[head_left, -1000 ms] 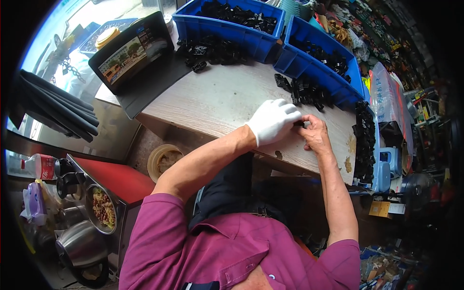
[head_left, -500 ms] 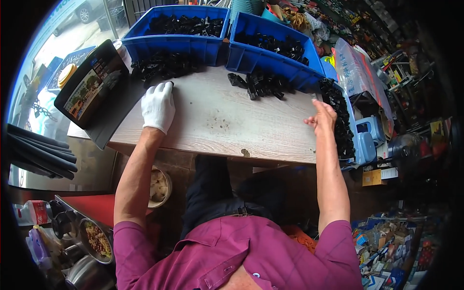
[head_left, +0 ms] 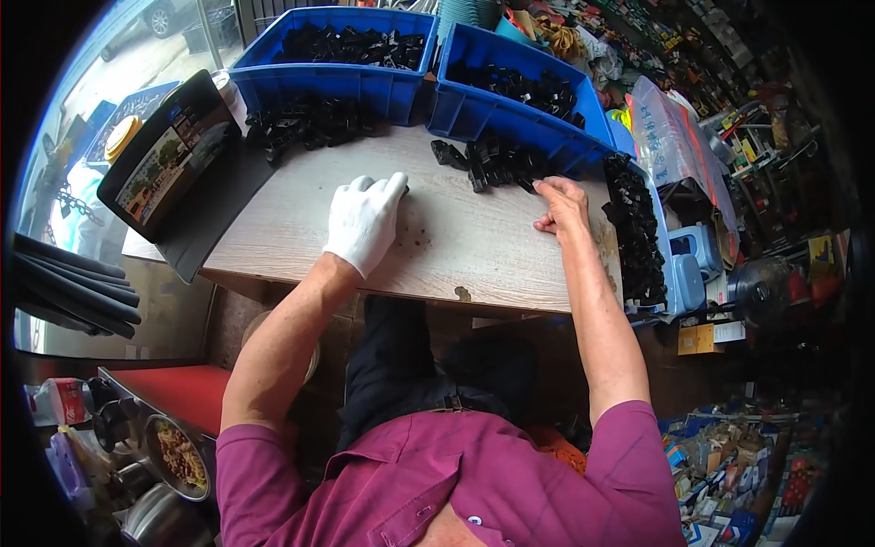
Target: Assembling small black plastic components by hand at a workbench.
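My left hand [head_left: 365,223], in a white glove, is closed above the middle of the table. A small dark end of a black plastic part [head_left: 406,190] shows past its fingertips; the rest is hidden by the glove. My right hand [head_left: 565,205] is bare and pinches a black plastic part [head_left: 529,185] at the near right edge of a small pile of black plastic parts [head_left: 492,162]. A larger pile of similar black parts [head_left: 310,123] lies farther left, beyond my left hand.
Two blue bins [head_left: 328,91] [head_left: 519,123] with black parts stand along the table's far edge. A light blue bin [head_left: 670,264] with more parts is at the right. A tablet [head_left: 169,169] in a dark folding cover leans at the left. The wooden tabletop [head_left: 456,264] ends close before me.
My left hand has moved right, from beside the left pile toward the table's middle. The right hand has moved left from the light blue bin to the small pile and pinches a part there.
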The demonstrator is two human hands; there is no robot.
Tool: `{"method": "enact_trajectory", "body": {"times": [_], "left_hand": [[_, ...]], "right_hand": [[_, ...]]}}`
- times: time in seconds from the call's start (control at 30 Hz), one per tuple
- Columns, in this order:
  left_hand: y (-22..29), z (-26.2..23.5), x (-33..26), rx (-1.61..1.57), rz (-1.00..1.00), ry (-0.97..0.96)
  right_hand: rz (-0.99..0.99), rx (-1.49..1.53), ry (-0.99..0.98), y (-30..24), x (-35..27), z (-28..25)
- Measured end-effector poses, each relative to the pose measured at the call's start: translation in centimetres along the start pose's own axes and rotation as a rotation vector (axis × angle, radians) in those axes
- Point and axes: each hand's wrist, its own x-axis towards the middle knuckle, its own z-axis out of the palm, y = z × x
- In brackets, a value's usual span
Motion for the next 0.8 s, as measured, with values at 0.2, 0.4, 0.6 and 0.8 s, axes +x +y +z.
{"method": "enact_trajectory", "body": {"times": [0.2,0.4,0.6,0.8], "left_hand": [[1.3,0.1,0.2,-0.060,-0.031,-0.039],[2.4,1.7,-0.3,-0.528,-0.249,0.178],[6.8,6.1,1.6,-1.104,-0.520,0.200],[8.7,6.3,2.7,-1.568,-0.706,0.102]], "right_hand": [[-0.059,-0.172,-0.071,-0.1,0.2,1.4],[0.028,0.015,-0.122,0.8,-1.2,0.1],[-0.055,0.388,-0.274,2.0,-6.6,2.8],[-0.172,0.413,-0.323,3.1,-8.5,5.4]]}}
